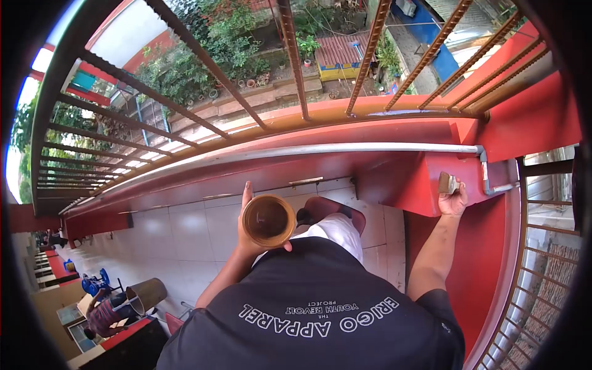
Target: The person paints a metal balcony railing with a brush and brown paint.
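Brown, round open tin (267,220) in left hand (245,242); brush (446,182) in right hand (454,201).

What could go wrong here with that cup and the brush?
The open cup is held by the left hand alone, so a wobble might spill it on the pale floor tiles or the black shirt. The brush in the right hand touches the red wall right beside the grey pipe, so it might smear the pipe.
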